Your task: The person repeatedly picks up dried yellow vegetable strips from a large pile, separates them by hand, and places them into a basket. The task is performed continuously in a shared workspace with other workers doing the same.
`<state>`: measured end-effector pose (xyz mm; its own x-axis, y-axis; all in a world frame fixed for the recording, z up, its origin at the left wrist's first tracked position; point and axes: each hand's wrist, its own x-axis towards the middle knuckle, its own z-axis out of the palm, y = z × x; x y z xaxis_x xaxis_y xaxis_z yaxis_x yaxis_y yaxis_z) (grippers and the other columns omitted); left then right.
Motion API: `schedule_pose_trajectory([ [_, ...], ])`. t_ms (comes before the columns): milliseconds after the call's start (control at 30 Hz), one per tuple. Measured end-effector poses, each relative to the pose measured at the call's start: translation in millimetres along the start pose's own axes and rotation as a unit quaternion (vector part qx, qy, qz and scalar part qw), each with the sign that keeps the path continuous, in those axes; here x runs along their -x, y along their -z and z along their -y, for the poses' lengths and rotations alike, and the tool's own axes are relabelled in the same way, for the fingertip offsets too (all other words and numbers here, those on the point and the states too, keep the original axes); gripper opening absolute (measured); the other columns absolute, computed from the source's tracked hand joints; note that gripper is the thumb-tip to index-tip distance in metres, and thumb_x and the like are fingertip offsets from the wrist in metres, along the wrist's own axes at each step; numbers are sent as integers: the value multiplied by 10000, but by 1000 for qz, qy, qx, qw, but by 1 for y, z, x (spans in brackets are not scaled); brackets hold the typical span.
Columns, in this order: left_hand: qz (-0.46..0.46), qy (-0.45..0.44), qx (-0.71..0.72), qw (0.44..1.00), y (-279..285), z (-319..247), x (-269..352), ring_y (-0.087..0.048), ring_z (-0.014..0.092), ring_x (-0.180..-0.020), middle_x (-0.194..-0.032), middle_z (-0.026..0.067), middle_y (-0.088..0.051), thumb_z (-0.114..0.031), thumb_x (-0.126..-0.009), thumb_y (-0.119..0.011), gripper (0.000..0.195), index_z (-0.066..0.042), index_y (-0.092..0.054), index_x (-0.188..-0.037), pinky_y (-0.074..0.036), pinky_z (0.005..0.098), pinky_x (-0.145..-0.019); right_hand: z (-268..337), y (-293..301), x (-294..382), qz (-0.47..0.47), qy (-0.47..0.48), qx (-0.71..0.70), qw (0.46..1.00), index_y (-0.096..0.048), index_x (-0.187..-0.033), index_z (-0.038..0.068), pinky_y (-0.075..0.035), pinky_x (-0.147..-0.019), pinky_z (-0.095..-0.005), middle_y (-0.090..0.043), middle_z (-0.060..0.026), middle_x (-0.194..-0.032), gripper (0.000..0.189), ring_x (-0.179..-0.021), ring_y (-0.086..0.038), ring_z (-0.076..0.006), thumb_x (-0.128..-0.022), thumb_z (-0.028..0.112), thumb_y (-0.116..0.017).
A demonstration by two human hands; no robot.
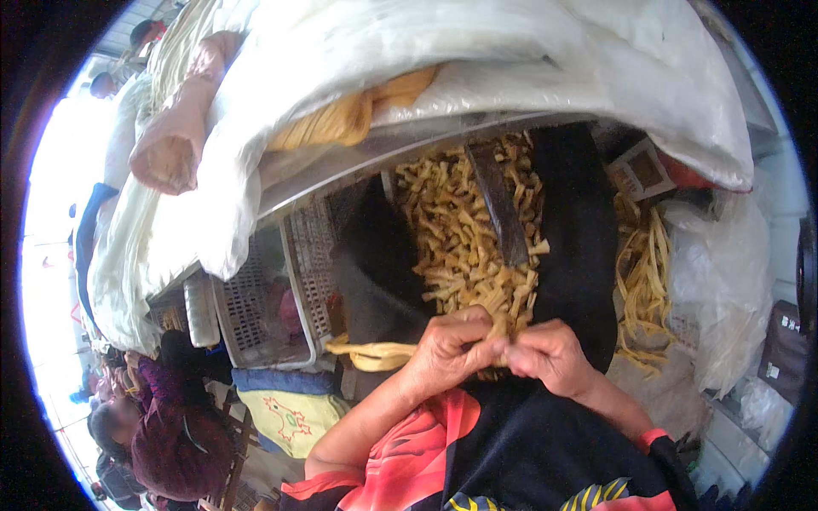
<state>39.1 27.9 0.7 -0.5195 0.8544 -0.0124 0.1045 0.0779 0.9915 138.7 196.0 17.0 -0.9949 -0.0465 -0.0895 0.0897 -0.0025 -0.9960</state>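
My left hand point(450, 342) and my right hand point(555, 356) meet in front of my body. Pinched between both sets of fingers is a pale yellow strip point(500, 324), probably bean curd skin; its lower part is hidden by the fingers. Just beyond my hands lies a heap of short, knotted yellow pieces point(454, 220). A dark flat bar point(500, 204) rests lengthwise on the heap. Beside my left forearm, a bundle of long yellow strips point(380, 356) sticks out. The fingers of my right hand are slightly blurred.
A table covered in white plastic sheeting point(511, 38) overhangs the heap, with folded yellow sheets point(326, 124) near its edge. Plastic baskets point(268, 313) stand at left. More long strips point(644, 281) lie at right beside a clear plastic bag point(722, 281). A person in dark purple point(182, 441) sits at lower left.
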Motion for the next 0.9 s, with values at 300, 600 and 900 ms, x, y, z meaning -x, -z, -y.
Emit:
schedule_pose_trajectory([
  [300, -247, 120, 405, 872, 48, 5, -67, -402, 55, -521, -631, -23, -509, -139, -846, -642, 130, -27, -575, -839, -332, 207, -468, 3, 93, -87, -221, -45, -153, 962, -501, -598, 30, -307, -430, -228, -486, -2, -555, 274, -466, -401, -75, -823, 173, -560],
  [600, -203, 199, 331, 900, 35, -10, -1, -400, 31, -594, -686, -55, -469, -187, -913, -544, 121, -69, -569, -923, -331, 190, -513, 17, 58, -17, -228, 65, 216, 947, -596, -935, -69, -443, -554, -282, -568, -117, -858, 330, -673, -534, -163, -885, 248, -515],
  [900, 87, -5, 163, 983, 1, -30, 46, -451, 75, -556, -644, -7, -488, -340, -916, -528, 298, -45, -543, -877, -358, 230, -471, 17, 58, 24, -284, 128, -284, 907, -557, -981, -52, -419, -568, -171, -609, -116, -795, 211, -593, -495, -113, -900, 140, -525],
])
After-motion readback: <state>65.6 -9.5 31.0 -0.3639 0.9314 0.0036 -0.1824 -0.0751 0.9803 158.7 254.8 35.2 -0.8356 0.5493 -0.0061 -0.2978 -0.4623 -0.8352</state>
